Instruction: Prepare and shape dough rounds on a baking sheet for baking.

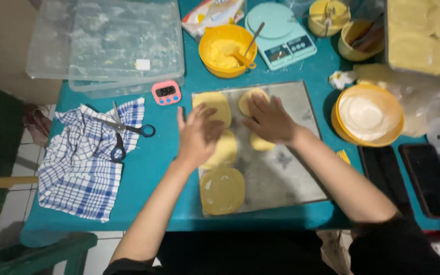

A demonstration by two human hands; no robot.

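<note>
I see a flat metal tray (281, 173) in the middle of the teal surface (154, 168). I count five soft yellow dough pieces on it. The right hand (270, 121) lies flat and open on one round dough piece (248, 99) at the tray's far edge. The left hand (197, 133) is open too, fingers spread, holding nothing, over the dough piece (226, 148) by the tray's left edge. One more flat piece (214, 104) sits in the far left corner, one small lump (260, 143) peeks out under the right hand, and one smooth rounded square piece (222, 190) lies in the near left corner. Near the surface's left edge I see one checked cloth (80, 173) with one pair of scissors (123, 133) on it.
</note>
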